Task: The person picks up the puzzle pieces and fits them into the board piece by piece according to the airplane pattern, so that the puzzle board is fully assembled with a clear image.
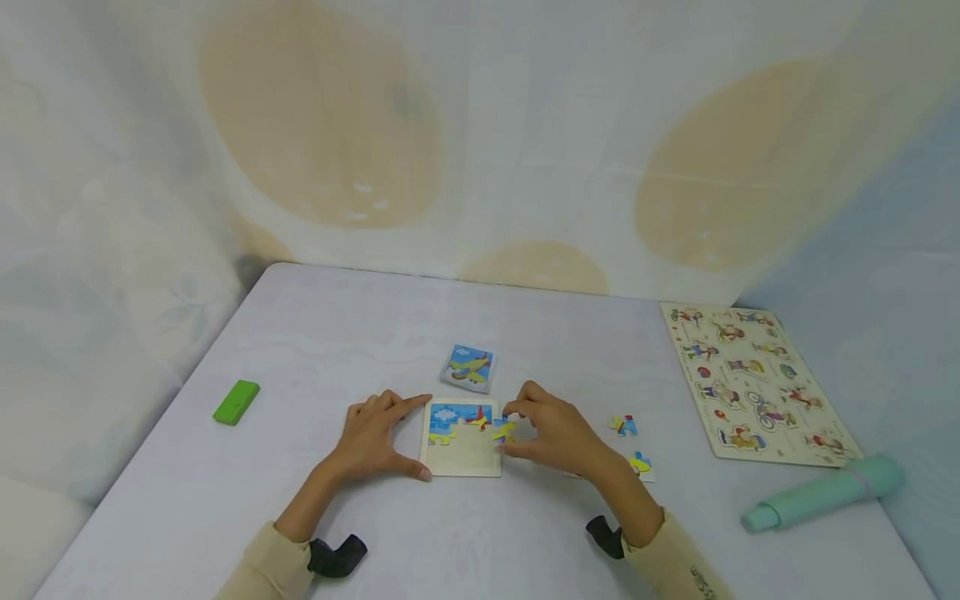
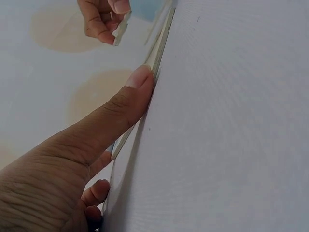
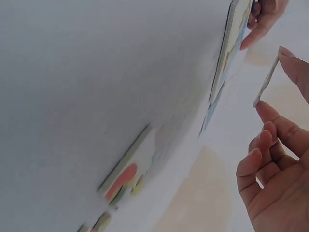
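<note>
A small wooden jigsaw tray lies on the table, its upper part filled with blue-sky and yellow pieces. Against its left side rests my left hand, index finger at the top corner and thumb at the bottom corner, both stretched out. In the left wrist view the thumb touches the tray's edge. My right hand pinches a blue and yellow puzzle piece between thumb and index finger, over the tray's right edge. The right wrist view shows this puzzle piece edge-on, raised above the table.
Loose puzzle pieces lie right of the right hand, some partly hidden by the forearm. Behind the tray is an airplane picture packet. A green block sits left; a figure puzzle board and a mint-green roll are at right.
</note>
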Demonstrator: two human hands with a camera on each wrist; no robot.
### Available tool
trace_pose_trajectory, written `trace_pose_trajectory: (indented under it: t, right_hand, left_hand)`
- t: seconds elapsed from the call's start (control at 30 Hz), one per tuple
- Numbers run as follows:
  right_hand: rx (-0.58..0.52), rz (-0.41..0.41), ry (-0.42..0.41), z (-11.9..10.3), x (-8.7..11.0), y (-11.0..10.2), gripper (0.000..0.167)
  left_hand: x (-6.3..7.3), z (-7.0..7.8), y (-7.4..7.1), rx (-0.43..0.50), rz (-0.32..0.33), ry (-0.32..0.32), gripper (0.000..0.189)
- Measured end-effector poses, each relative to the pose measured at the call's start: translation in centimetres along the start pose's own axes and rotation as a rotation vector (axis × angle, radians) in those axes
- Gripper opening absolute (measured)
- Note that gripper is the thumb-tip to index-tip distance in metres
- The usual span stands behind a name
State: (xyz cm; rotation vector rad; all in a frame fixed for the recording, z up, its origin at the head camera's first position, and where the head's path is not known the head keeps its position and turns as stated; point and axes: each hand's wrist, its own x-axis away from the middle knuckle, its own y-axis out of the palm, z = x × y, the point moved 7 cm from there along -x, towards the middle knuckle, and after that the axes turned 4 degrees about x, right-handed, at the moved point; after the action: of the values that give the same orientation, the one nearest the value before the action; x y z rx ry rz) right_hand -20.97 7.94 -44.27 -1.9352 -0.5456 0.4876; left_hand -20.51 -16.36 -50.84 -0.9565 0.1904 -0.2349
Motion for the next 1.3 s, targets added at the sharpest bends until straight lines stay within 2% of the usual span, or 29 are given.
trace_pose_trajectory:
  t: [0.23, 0.53, 0.77, 1.3]
  right_hand:
    - [0.007, -0.031, -0.036, -0.9, -0.9, 1.5, 0.045]
    - [0.043, -0.047, -0.085, -2.3, -2.3, 2.1, 0.047]
    - [0.094, -0.104, -0.066, -2.9, -3.4, 3.0, 0.049]
    - [0.182, -0.156, -0.083, -3.8, -4.2, 4.4, 0.055]
  left_hand:
    - [0.1, 0.2, 0.1, 0.009, -0.001, 0.012, 0.109]
    - [0.2, 0.3, -0.1, 0.005, 0.0, 0.013, 0.109]
    - [0.1, 0.3, 0.0, 0.008, -0.007, 0.016, 0.109]
    - [0.1, 0.1, 0.0, -0.005, 0.004, 0.017, 0.11]
